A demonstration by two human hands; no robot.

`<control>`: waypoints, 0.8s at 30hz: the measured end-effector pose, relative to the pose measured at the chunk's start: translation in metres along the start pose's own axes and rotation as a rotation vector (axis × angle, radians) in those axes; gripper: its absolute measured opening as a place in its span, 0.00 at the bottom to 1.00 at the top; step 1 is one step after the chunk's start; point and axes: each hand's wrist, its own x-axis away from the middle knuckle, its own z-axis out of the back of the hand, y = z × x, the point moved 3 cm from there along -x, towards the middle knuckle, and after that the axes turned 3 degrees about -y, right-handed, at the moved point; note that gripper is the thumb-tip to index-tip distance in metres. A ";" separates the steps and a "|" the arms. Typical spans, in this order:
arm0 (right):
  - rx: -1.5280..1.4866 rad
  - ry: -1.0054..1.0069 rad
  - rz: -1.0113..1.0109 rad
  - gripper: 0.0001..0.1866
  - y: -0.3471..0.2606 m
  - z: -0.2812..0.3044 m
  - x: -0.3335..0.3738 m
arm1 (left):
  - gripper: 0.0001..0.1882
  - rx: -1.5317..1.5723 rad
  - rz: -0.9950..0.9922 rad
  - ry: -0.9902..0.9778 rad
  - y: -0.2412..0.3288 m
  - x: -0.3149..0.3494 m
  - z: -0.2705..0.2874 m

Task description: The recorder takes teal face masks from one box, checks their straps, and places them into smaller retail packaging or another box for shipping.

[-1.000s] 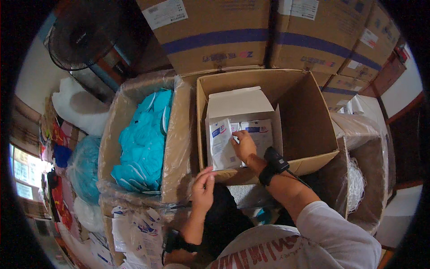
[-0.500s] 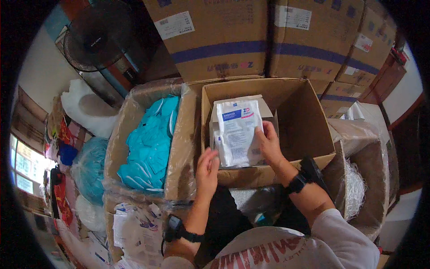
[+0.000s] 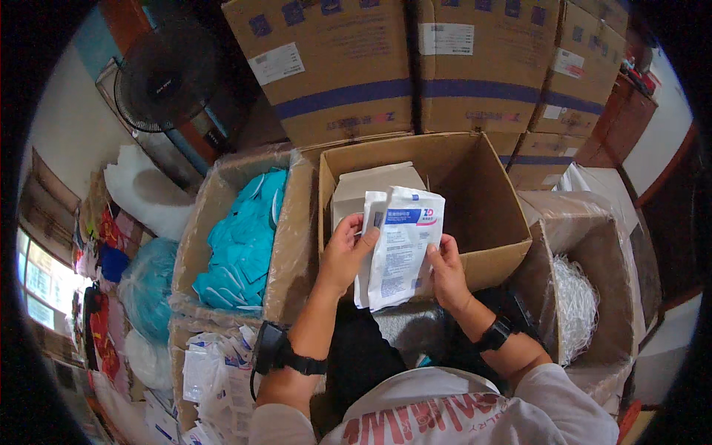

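Both hands pinch the white packet [image 3: 400, 248] upright over the open cardboard box [image 3: 489, 193], its long axis vertical, left hand [image 3: 345, 252] gripping its left edge, right hand [image 3: 449, 271] its lower right edge.

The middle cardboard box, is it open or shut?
Open. The cardboard box has its top uncovered, so its brown inner walls and a white carton inside show, behind the white pouch both hands hold.

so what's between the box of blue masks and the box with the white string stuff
In the head view, the open brown carton sits between them, and both hands, left hand and right hand, hold white flat packets over its front wall.
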 end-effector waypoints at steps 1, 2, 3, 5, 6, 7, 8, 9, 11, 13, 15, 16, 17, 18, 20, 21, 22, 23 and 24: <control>0.009 0.004 0.020 0.12 -0.001 0.001 0.006 | 0.21 0.025 -0.010 -0.030 0.007 0.008 -0.009; 0.017 0.008 0.039 0.11 -0.002 0.001 0.011 | 0.20 0.049 -0.019 -0.060 0.010 0.013 -0.017; 0.027 0.012 0.058 0.11 -0.004 0.002 0.016 | 0.20 -0.038 -0.056 -0.044 0.011 0.018 -0.020; 0.069 -0.038 0.058 0.13 -0.004 0.005 0.023 | 0.20 -0.213 -0.129 -0.012 0.014 0.024 -0.026; 0.090 -0.059 0.059 0.15 -0.003 0.009 0.027 | 0.18 -0.233 -0.143 0.015 0.013 0.025 -0.027; 0.127 -0.139 0.038 0.17 -0.001 0.012 0.030 | 0.17 -0.336 -0.155 0.005 0.009 0.026 -0.026; 0.163 -0.217 0.017 0.19 0.002 0.018 0.033 | 0.15 -0.440 -0.169 -0.006 0.006 0.027 -0.022; 0.198 -0.294 -0.006 0.22 0.004 0.023 0.037 | 0.14 -0.543 -0.180 -0.016 0.004 0.028 -0.019; 0.529 -0.227 0.126 0.32 -0.031 0.035 0.040 | 0.13 -0.883 -0.217 -0.149 0.029 0.044 -0.028; 0.811 -0.391 0.354 0.25 -0.081 0.008 0.050 | 0.13 -1.058 -0.255 -0.399 0.037 0.063 -0.033; 1.238 -0.755 0.173 0.21 -0.091 -0.012 0.060 | 0.10 -1.104 -0.328 -0.545 0.035 0.076 -0.045; 1.441 -0.938 0.066 0.20 -0.088 -0.014 0.065 | 0.10 -1.144 -0.334 -0.613 0.039 0.084 -0.055; 1.402 -0.990 0.040 0.20 -0.084 -0.011 0.070 | 0.09 -1.183 -0.340 -0.679 0.039 0.091 -0.061; 1.366 -1.043 0.019 0.20 -0.079 -0.010 0.075 | 0.08 -1.176 -0.348 -0.709 0.035 0.096 -0.062; 1.270 -1.202 -0.110 0.21 -0.077 -0.008 0.080 | 0.08 -1.182 -0.288 -0.772 0.031 0.107 -0.066; 1.172 -1.220 -0.104 0.22 -0.076 -0.008 0.082 | 0.08 -1.188 -0.252 -0.801 0.031 0.110 -0.069; 1.074 -1.235 -0.099 0.23 -0.076 -0.008 0.085 | 0.08 -1.138 -0.263 -0.816 0.032 0.112 -0.072; 0.977 -1.248 -0.093 0.24 -0.076 -0.007 0.086 | 0.08 -1.128 -0.275 -0.829 0.032 0.113 -0.073; 1.016 -1.239 -0.126 0.24 -0.078 -0.009 0.087 | 0.08 -1.116 -0.288 -0.841 0.032 0.114 -0.072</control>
